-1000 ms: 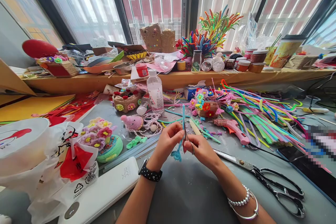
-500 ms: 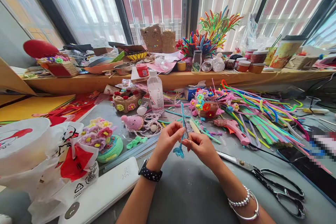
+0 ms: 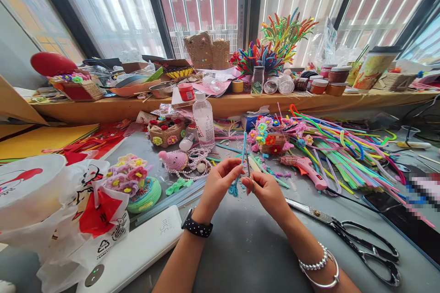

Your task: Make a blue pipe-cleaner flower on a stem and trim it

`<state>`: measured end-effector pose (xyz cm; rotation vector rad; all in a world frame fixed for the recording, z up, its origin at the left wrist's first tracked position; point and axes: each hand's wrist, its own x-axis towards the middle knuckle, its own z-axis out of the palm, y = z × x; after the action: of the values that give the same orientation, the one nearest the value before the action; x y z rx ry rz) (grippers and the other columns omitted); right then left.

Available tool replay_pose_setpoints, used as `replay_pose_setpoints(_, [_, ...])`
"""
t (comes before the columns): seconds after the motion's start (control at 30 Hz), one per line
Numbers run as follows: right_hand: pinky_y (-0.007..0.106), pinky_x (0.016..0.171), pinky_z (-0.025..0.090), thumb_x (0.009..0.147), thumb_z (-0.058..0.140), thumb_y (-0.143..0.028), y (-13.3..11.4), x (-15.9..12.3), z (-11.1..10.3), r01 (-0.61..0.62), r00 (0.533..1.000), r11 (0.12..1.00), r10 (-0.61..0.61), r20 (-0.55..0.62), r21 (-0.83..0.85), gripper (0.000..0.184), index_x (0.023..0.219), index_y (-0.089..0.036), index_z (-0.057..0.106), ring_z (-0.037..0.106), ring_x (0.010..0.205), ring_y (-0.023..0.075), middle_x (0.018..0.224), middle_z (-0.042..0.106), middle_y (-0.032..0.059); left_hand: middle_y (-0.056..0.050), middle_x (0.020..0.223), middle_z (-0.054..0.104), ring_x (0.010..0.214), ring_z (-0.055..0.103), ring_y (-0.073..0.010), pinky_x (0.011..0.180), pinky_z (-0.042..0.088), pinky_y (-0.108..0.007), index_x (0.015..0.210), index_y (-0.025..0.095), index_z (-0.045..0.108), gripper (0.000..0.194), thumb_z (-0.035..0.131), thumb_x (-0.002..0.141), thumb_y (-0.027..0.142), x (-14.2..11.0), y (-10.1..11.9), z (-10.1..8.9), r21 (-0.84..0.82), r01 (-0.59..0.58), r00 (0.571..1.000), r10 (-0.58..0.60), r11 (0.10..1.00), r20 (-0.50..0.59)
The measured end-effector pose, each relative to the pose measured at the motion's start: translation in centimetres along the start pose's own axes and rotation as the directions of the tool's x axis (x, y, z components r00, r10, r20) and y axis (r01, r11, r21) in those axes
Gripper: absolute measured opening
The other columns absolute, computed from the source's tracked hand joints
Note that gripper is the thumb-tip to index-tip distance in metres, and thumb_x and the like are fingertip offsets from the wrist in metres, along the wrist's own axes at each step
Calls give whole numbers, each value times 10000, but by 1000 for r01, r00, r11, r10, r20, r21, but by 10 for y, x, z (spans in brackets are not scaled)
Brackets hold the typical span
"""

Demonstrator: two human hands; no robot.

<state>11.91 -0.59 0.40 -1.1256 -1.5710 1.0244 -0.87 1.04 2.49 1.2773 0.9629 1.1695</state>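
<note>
So the left hand [image 3: 224,177] pinched the blue pipe cleaner [image 3: 244,145] above the grey table [image 3: 237,252], the right hand [image 3: 264,188] gripping a slim metal tool [image 3: 248,167] just beside it — imo pinching close to the tool best limited wobble.

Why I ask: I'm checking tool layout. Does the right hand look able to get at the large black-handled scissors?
Probably yes: the large scissors lie beside the right forearm, handles uncovered, though the right hand holds a small metal tool it might first put down.
</note>
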Motion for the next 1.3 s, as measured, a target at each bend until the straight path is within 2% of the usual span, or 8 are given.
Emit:
replay_pose_setpoints(0.13, [205,446,240,729,476,-462,2,0,-2,8,988,1000,-6,-153,9,382,495,-161,447,297,461,84,464,353,-47,5,778,611,733,539,-112,675,402,-201,813,184,605,169,598,668,272,1,-4,-2,55,13,1000,-14,998,18])
replay_pose_setpoints(0.27, [201,456,242,728,506,-423,7,2,-2,21,954,997,2,-301,75,334,531,-161,448,295,485,82,497,342,-52,-9,729,597,691,524,-114,639,400,-210,761,157,607,163,605,657,282,2,-5,-1,128,38,993,-52,991,108])
replay_pose_setpoints(0.4, [198,442,232,704,547,-393,9,2,-2,30,929,988,29,-370,152,277,576,-153,496,288,484,78,509,341,-55,8,672,557,632,497,-92,587,384,-195,712,147,583,152,627,632,267,2,-5,0,143,54,987,-74,988,140])
replay_pose_setpoints(0.63, [201,495,317,676,592,-350,9,2,-1,51,927,958,59,-369,282,202,676,-148,584,393,532,96,549,476,-31,1,673,571,643,492,-104,613,372,-210,706,136,607,163,641,609,262,1,-3,0,148,119,959,-152,982,241])
replay_pose_setpoints(0.83, [197,458,317,662,603,-367,10,4,0,12,938,895,145,-316,445,220,662,-149,576,369,469,74,528,459,-42,-28,677,616,617,464,-113,596,353,-227,779,131,663,254,553,689,341,-1,-1,-2,205,151,908,-217,967,359])
replay_pose_setpoints(0.93, [198,441,291,652,606,-392,9,5,-1,8,939,898,145,-313,440,252,652,-143,569,341,461,70,532,441,-40,-44,705,631,633,474,-119,602,356,-227,755,121,661,260,554,685,348,-2,0,-2,178,180,890,-238,967,388])
replay_pose_setpoints(1.13, [201,390,199,694,516,-501,10,5,-2,-22,945,942,129,-300,334,364,623,-145,536,250,412,63,459,322,-60,-21,623,600,583,461,-102,586,349,-217,651,123,631,210,582,667,327,0,1,-1,102,203,938,-223,974,265])
replay_pose_setpoints(1.3, [196,377,165,713,371,-620,13,7,-1,-44,989,958,82,-123,284,507,701,-137,524,224,396,63,463,278,-67,23,559,528,553,430,-83,561,333,-199,591,135,569,185,621,637,307,3,-2,-4,-28,196,972,-190,980,140])
